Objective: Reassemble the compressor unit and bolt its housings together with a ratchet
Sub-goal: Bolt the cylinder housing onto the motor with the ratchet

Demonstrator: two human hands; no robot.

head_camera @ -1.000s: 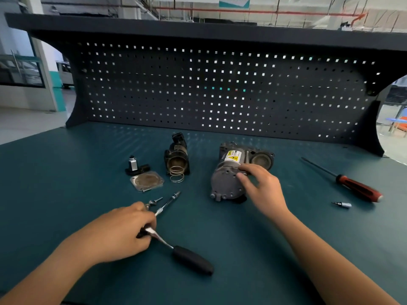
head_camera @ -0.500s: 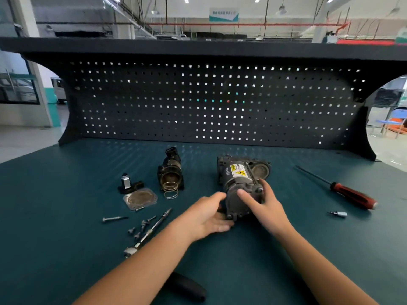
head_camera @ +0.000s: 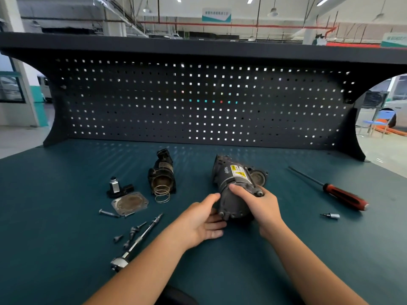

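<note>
1. The compressor (head_camera: 233, 190) is lying near the middle of the bench (head_camera: 66, 216), between both hands.
2. The right hand (head_camera: 259, 205) is gripping it, with the thumb over the top and the fingers wrapping its right side.
3. The left hand (head_camera: 198, 221) is holding its near end, with the thumb against the left side and the fingers reaching beneath.
4. The ratchet (head_camera: 138, 241) is lying untouched to the left, just beside loose bolts (head_camera: 132, 233).
5. Behind them, a housing (head_camera: 163, 172) is sitting with a spring (head_camera: 162, 194) at its mouth, and a plate (head_camera: 130, 203) is lying near it.
6. A screwdriver (head_camera: 339, 194) and a bit (head_camera: 330, 215) are lying well apart on the right.
</note>
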